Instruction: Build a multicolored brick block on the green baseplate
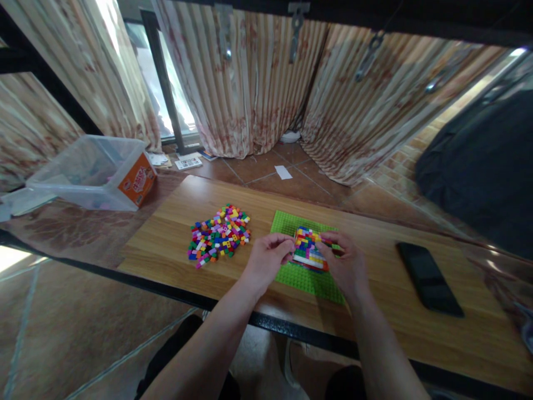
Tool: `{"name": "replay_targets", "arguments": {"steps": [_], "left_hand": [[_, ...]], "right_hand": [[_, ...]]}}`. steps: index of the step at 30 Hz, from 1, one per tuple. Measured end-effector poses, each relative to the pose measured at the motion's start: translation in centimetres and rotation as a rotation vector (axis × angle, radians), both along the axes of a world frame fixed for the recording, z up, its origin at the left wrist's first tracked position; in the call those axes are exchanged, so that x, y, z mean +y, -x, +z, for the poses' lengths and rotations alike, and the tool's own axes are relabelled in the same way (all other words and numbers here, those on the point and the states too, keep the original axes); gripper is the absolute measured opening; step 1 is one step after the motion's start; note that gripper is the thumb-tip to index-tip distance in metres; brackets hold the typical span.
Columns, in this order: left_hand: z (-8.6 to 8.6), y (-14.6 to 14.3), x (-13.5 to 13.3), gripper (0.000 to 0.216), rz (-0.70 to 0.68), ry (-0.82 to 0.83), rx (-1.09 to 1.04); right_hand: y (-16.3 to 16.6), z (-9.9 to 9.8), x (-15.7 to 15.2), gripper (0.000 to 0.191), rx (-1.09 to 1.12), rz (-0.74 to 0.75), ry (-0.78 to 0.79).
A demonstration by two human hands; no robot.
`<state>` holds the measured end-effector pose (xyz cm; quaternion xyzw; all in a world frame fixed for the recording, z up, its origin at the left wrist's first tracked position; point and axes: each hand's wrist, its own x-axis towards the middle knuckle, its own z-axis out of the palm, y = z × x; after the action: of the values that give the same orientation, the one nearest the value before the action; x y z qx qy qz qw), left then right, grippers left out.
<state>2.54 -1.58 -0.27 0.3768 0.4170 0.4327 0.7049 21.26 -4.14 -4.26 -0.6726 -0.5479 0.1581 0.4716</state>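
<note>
A many-coloured brick block stands on a green baseplate on the wooden table. My left hand grips the block's left side with curled fingers. My right hand holds its right side, fingers pinched against the bricks. A heap of small loose coloured bricks lies on the table to the left of the baseplate, a short way from my left hand.
A black phone lies flat on the table at the right. A clear plastic bin with an orange box sits at the far left. Curtains hang behind the table, and a dark bag is at the right.
</note>
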Motion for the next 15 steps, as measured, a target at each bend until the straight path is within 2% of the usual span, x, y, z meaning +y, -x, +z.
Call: {"name": "replay_targets", "arguments": {"steps": [15], "left_hand": [[-0.30,-0.29,-0.18,0.007,0.002,0.032,0.008]], "right_hand": [[0.48,-0.35,0.13,0.032,0.095,-0.025,-0.003]]}}
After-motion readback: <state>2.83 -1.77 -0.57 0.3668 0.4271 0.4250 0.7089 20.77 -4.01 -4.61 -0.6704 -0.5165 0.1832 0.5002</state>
